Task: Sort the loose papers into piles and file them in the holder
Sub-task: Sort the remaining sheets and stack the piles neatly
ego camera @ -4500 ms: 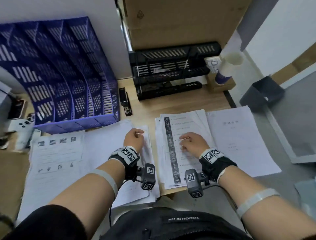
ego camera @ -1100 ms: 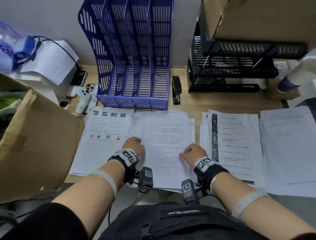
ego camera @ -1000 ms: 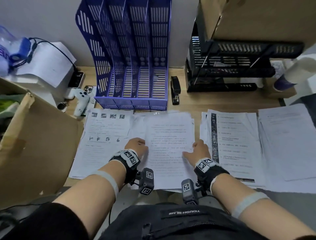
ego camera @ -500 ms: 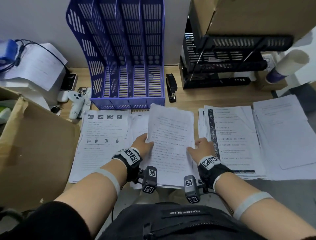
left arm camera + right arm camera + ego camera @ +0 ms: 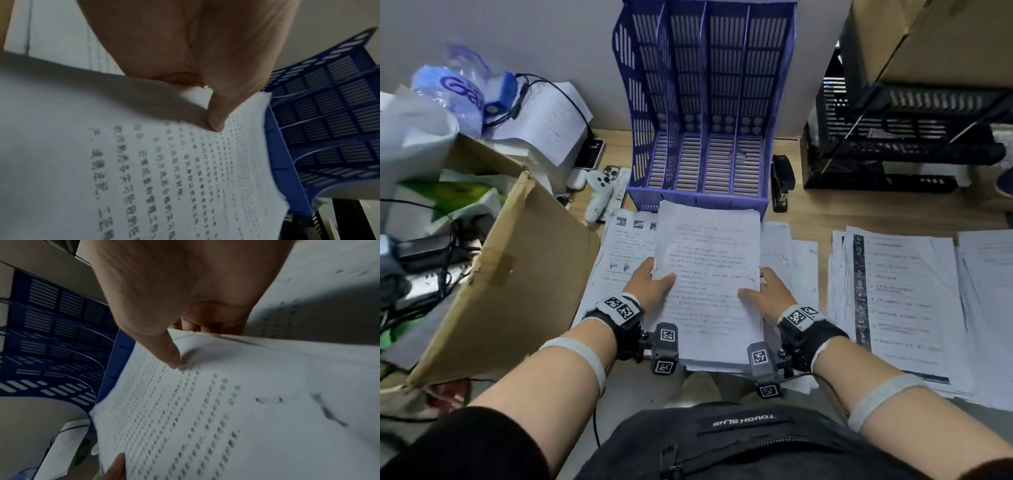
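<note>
A stack of printed papers [image 5: 709, 274] is lifted off the desk in front of the blue file holder [image 5: 705, 113], its far edge near the holder's front lip. My left hand [image 5: 650, 284] grips the stack's left edge, thumb on top [image 5: 216, 120]. My right hand [image 5: 767, 291] grips the right edge, thumb on the page [image 5: 166, 353]. The stack [image 5: 144, 162] and the holder [image 5: 329, 129] fill the left wrist view; the right wrist view shows the stack [image 5: 226, 410] beside the holder [image 5: 57, 337]. More paper piles lie on the desk at left [image 5: 619, 253] and right [image 5: 900, 301].
An open cardboard box [image 5: 510, 274] stands at the left. A black stapler [image 5: 780, 185] lies right of the holder, a black tray rack [image 5: 907, 137] beyond it. A white controller [image 5: 599, 192] and a phone [image 5: 590, 154] lie left of the holder.
Both hands moved from the right pile to the middle one, took its side edges and lifted the stack forward toward the blue holder.
</note>
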`<state>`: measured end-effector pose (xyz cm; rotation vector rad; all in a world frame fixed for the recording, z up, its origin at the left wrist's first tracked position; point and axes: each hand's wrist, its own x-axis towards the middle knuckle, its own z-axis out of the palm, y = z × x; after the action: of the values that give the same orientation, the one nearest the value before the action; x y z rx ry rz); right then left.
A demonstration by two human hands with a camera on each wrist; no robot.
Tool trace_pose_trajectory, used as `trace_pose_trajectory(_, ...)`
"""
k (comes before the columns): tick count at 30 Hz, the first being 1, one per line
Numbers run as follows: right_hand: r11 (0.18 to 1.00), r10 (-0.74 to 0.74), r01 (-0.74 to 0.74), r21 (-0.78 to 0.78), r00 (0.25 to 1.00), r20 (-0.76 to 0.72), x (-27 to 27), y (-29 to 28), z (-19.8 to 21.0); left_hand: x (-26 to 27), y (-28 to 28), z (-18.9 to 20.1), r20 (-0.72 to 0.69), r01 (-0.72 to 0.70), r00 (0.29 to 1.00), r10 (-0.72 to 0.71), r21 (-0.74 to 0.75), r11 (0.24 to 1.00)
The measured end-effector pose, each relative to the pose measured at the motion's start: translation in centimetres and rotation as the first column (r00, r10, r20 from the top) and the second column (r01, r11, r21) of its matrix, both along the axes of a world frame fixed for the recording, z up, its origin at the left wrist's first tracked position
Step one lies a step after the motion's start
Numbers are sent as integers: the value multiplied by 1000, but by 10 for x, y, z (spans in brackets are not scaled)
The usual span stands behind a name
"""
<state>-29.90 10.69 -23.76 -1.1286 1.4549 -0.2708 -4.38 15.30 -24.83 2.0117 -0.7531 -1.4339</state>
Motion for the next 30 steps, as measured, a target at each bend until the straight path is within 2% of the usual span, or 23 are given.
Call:
trace_pose_trajectory(2,999,42,-41,6,999,-13,2,2,1,-1,-1,3,57,9,998,-9,-5,1000)
trace_pose_trajectory(5,998,65,-66,-13,996,-62,-3,6,5,-13,-9,12,59,66,996,-66,0,998)
trace_pose_trajectory(11,1000,-12,15,27,994,-105,-47,14,14,-54,-35,12,17,253,967,-253,-20,967)
trace_pose_trajectory(16,987,-108,119,108,989,-100,-108,28,21,-114,-57,14,-130,289,945,-300,-102,952)
trace_pose_trajectory(19,983,-159,171,64,973,-167,-151,37,29,-160,-68,11,-236,290,922,-308,-108,951)
trace_pose_trajectory(23,935,-355,343,-91,905,-233,-212,46,52,-232,-82,19,-361,318,867,-342,-127,940)
trace_pose_trajectory(26,891,-453,406,-204,828,-329,-262,50,66,-288,-92,30,-356,424,815,-458,-171,889)
trace_pose_trajectory(30,826,-562,436,-357,680,-470,-328,49,79,-356,-101,45,-331,505,760,-560,-242,828)
